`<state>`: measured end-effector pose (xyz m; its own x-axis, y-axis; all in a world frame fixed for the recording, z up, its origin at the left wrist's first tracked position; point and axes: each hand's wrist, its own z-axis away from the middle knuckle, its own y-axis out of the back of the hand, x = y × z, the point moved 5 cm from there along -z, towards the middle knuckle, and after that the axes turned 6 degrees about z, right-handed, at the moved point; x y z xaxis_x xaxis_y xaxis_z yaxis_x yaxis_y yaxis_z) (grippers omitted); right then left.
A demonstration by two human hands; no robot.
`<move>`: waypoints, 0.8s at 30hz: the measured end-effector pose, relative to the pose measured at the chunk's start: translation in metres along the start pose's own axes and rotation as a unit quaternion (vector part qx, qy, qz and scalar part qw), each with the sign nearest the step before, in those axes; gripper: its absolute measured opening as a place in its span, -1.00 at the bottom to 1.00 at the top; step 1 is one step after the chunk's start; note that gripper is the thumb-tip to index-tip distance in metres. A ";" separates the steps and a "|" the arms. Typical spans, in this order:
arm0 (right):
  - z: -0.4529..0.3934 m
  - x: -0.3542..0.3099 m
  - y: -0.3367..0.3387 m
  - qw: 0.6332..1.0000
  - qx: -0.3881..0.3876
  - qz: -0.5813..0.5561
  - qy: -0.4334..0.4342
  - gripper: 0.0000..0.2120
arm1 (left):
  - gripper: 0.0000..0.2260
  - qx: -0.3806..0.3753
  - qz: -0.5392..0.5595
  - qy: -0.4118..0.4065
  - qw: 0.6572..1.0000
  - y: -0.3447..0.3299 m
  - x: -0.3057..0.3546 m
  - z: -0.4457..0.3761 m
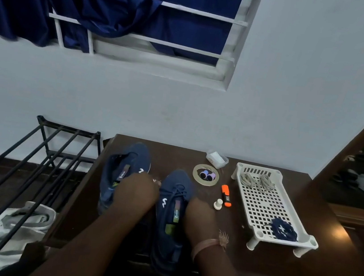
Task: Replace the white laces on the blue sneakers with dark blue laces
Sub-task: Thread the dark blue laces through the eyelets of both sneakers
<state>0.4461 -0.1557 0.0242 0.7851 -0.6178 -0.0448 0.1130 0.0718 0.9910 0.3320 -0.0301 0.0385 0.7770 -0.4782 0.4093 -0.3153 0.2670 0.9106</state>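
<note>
L sneaker (124, 172), tabletop (252, 260): unlaced. L hand (138, 190) at R sneaker (172, 218) eyelets, pinching dark lace (178, 190); R hand (198, 215) alongside, grip can't tell. Lace soft, limp; hold near tip. White laces (256, 181), spare dark lace (284, 229) in tray (267, 206).

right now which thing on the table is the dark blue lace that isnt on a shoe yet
Start at the white slotted tray on the right of the brown table. The dark blue lace lies bundled at the tray's near corner. The pale laces at its far end are whitish and looser.
</note>
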 end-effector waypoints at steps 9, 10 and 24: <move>-0.019 -0.006 -0.002 0.992 -0.104 -0.009 0.065 -0.80 | -0.55 0.024 0.003 -0.044 0.999 -0.029 0.008 -0.017; -0.020 -0.006 0.001 0.991 -0.118 -0.010 0.069 -0.77 | -0.55 0.013 -0.003 -0.064 0.998 -0.032 0.009 -0.018; -0.013 -0.006 0.024 0.980 -0.185 -0.006 0.076 -0.71 | -0.86 -0.158 0.156 0.018 0.975 -0.039 0.002 -0.035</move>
<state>0.4517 -0.1398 0.0463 0.8605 -0.4991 -0.1018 0.3136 0.3617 0.8780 0.3646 -0.0123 0.0015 0.6907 -0.3037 0.6563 -0.3608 0.6417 0.6767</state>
